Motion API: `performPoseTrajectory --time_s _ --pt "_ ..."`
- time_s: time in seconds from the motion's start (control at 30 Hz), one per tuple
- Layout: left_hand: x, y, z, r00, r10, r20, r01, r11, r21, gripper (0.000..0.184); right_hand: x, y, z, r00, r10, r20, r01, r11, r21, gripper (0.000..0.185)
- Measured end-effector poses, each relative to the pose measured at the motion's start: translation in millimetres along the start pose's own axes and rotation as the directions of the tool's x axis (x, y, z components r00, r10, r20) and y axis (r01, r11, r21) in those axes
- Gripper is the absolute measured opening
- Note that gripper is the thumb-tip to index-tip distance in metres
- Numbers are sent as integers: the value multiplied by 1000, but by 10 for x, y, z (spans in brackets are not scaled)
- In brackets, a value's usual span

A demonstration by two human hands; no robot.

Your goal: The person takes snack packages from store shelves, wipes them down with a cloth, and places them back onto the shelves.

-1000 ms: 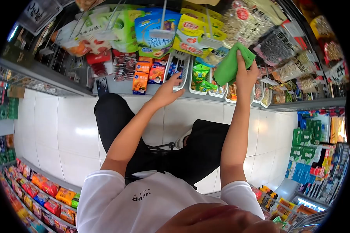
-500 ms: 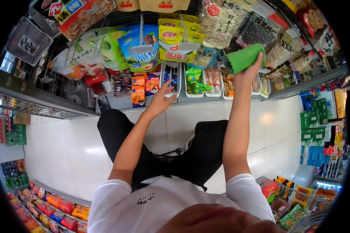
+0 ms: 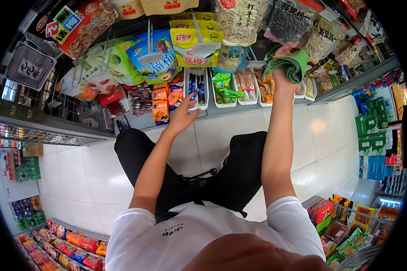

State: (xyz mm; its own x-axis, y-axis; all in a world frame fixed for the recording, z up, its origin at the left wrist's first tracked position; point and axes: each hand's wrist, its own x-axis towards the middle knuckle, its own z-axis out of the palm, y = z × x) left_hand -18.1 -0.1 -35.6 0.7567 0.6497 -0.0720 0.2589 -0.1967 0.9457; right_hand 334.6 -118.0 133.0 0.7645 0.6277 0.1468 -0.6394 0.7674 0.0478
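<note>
My right hand (image 3: pixel 285 79) is closed around a crumpled green cloth (image 3: pixel 296 65), in front of the hanging bags on the right of the shelf. My left hand (image 3: pixel 184 115) has its fingers apart and holds nothing. It is at the front end of a white basket (image 3: pixel 202 107) with dark slim packets (image 3: pixel 196 86) inside. Whether its fingertips touch the basket cannot be made out. Left of that hand lie orange candy packets (image 3: pixel 160 110). A basket of green snack packets (image 3: pixel 222 88) stands just to the right of the dark packets.
Yellow pouches (image 3: pixel 196 49), a blue pouch (image 3: pixel 153 58) and a large clear bag (image 3: pixel 239 20) hang above the baskets. The grey shelf edge (image 3: pixel 230 110) runs across in front of my knees. More stocked shelves stand behind me, with green boxes (image 3: pixel 371 126) at the right.
The green cloth hung spread out from my right hand before; now it is bunched and folded over the hand. My left hand has barely moved. The view has shifted slightly.
</note>
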Motion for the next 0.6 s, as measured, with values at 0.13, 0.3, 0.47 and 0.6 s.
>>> performPoseTrajectory --time_s 0.13,0.3,0.47,0.6 --pt "5 -73 16 1000 10 0 -10 1000 1 74 -73 -74 79 990 66 126 -65 998 -13 46" --pt "10 -96 0 1000 -9 25 8 1000 19 72 -96 -454 -256 978 183 104 -118 887 -446 43" --pt "6 -92 27 999 -26 37 25 1000 17 68 -192 -824 -1096 867 370 -332 -459 338 -821 40" --pt "37 -170 40 998 -18 55 15 999 43 66 -411 -365 -1322 867 166 -470 -431 -222 -875 48"
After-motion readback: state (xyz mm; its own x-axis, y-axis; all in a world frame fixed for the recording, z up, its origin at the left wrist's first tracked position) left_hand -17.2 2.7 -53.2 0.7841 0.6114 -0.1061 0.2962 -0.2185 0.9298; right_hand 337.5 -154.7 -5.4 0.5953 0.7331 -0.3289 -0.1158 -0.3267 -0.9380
